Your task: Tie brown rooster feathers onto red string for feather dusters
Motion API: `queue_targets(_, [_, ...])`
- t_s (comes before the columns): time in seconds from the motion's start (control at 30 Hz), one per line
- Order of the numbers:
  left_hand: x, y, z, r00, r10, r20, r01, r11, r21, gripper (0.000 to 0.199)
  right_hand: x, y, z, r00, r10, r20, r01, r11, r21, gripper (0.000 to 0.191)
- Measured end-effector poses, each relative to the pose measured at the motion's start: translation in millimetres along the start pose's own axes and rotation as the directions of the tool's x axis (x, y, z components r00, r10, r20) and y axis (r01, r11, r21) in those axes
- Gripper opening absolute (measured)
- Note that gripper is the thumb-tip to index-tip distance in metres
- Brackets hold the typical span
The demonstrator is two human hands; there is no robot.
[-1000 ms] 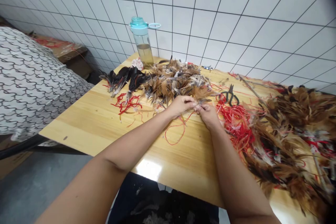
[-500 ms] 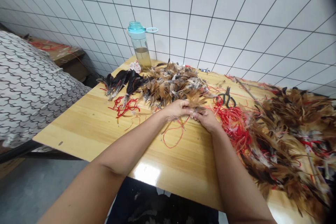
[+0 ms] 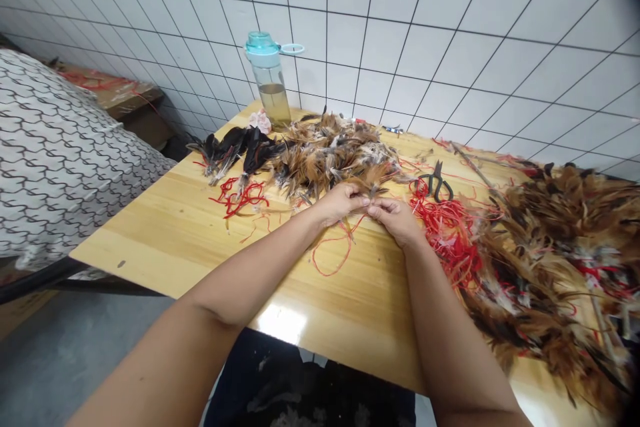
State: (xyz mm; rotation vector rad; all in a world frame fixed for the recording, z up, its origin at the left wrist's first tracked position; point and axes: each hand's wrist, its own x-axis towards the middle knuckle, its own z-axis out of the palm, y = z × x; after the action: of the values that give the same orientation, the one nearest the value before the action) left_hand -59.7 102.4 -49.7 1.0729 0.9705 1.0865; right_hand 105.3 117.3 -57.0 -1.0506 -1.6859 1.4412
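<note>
My left hand is closed, thumb against fingers, around the base of a small bunch of brown feathers. Facing it, my right hand pinches close to the same base, fingertips nearly touching the left ones. A thin red string runs from between the fingertips and lies in a loop on the table below. The right fingers appear to grip this string, though the exact hold is partly hidden. Just beyond the hands spreads a pile of brown feather bunches.
Black feather bunches and red string pieces lie to the left. A water bottle stands by the tiled wall. Black-handled scissors, a red string heap and a large feather pile occupy the wooden table's right side.
My right hand has shifted slightly, its fingertips now pinched close to the left ones. The feather bunch stays in my left hand. The view has tilted a little.
</note>
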Motion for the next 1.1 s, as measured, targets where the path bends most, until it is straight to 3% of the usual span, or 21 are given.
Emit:
queue_targets(0.17, [0, 0, 2.4, 1.0, 0.004, -0.012, -0.004, 1.0, 0.029, 0.016, 4, 5, 0, 1.0, 0.006, -0.019, -0.008, 0.994, -0.111, 0.033])
queue_targets(0.4, [-4, 2, 0.9, 0.991, 0.117, 0.057, -0.116, 0.993, -0.021, 0.034, 6, 9, 0, 0.997, -0.054, -0.046, 0.049, 0.994, -0.102, 0.028])
queue_targets(0.5, [-4, 7, -2.6, 0.985, 0.169, 0.038, -0.171, 0.982, 0.079, 0.037, 5, 10, -1, 0.994, -0.092, -0.062, 0.089, 0.995, -0.052, 0.028])
queue_targets(0.63, [2, 12, -15.3, 0.963, 0.254, -0.087, -0.216, 0.926, 0.311, 0.027, 5, 10, -2, 0.989, -0.073, -0.132, 0.088, 0.989, 0.115, 0.031])
queue_targets(0.7, [3, 16, -23.2, 0.931, 0.32, -0.173, -0.226, 0.881, 0.416, 0.02, 6, 11, -4, 0.983, -0.057, -0.172, 0.093, 0.974, 0.206, 0.034])
queue_targets(0.77, [2, 22, -30.6, 0.88, 0.419, -0.226, -0.242, 0.803, 0.545, 0.017, 7, 11, -6, 0.976, -0.055, -0.213, 0.114, 0.955, 0.275, 0.036])
queue_targets(0.83, [-1, 28, -36.9, 0.844, 0.504, -0.184, -0.247, 0.67, 0.7, 0.015, 8, 11, -8, 0.968, -0.038, -0.248, 0.128, 0.926, 0.356, 0.037])
queue_targets(1.0, [-4, 29, -48.9, 0.882, 0.458, 0.108, -0.257, 0.276, 0.926, 0.018, 8, 9, -12, 0.956, 0.044, -0.289, 0.123, 0.835, 0.536, 0.035])
queue_targets(1.1, [-3, 22, -52.7, 0.881, 0.445, 0.16, -0.229, 0.106, 0.968, 0.025, 8, 10, -13, 0.95, 0.085, -0.302, 0.108, 0.815, 0.569, 0.032])
